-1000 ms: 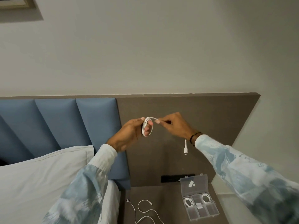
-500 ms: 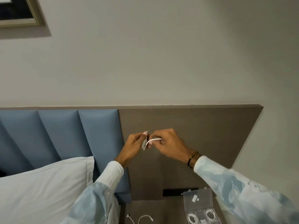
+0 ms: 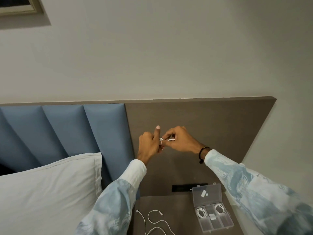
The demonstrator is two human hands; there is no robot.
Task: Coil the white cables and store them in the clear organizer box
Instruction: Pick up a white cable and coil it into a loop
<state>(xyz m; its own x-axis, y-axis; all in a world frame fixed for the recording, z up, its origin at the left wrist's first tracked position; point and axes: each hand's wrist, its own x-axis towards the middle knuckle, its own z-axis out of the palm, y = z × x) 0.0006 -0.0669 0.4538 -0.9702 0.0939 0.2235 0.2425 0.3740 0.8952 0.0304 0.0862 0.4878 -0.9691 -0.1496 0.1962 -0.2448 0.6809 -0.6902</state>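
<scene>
Both hands are raised in front of the brown headboard panel. My left hand point(image 3: 149, 144) is closed around a small coil of white cable point(image 3: 161, 141), thumb pointing up. My right hand point(image 3: 179, 139) pinches the free end of that cable point(image 3: 168, 140) right beside the coil. Most of the coil is hidden inside my left fist. Below on the nightstand, the clear organizer box point(image 3: 213, 223) lies with its lid point(image 3: 207, 195) up; two coiled white cables point(image 3: 201, 212) sit in its back compartments. A loose white cable point(image 3: 153, 221) sprawls left of the box.
The brown nightstand point(image 3: 177, 206) stands between the bed and the wall. A white pillow point(image 3: 47, 189) lies at left against blue padded headboard panels point(image 3: 64, 129). A black socket strip point(image 3: 188, 187) sits on the panel behind the box. A picture frame corner point(image 3: 20, 5) shows at top left.
The dangling cable end has been wound up and no longer hangs below my right hand. Both hands have come closer together around a tighter coil. The view has shifted up then partly back down.
</scene>
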